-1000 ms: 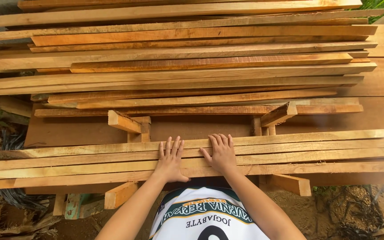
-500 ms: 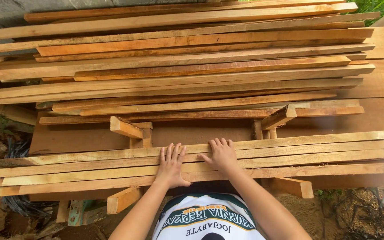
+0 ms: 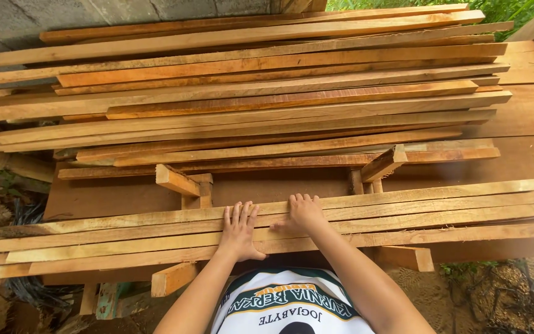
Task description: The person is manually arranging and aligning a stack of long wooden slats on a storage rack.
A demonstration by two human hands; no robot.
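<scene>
Across the upper half of the frame I see a big stack of long wooden planks [image 3: 267, 93], reddish and pale, lying lengthwise from left to right on a dark brown workbench [image 3: 526, 117]. Below it, across the lower middle of the frame, lies a smaller row of pale wooden slats [image 3: 434, 210], side by side and running left to right, resting on short wooden blocks [image 3: 177, 180] that poke out above and below them. Both hands lie flat on top of these slats near the centre. The left hand [image 3: 240, 232] has its fingers spread apart and pointing up the frame, palm down on the slats. The right hand [image 3: 304, 213], just beside it, presses down with fingers close together, clamped on nothing. The slats run under both palms, reaching well past the fingers on either side.
</scene>
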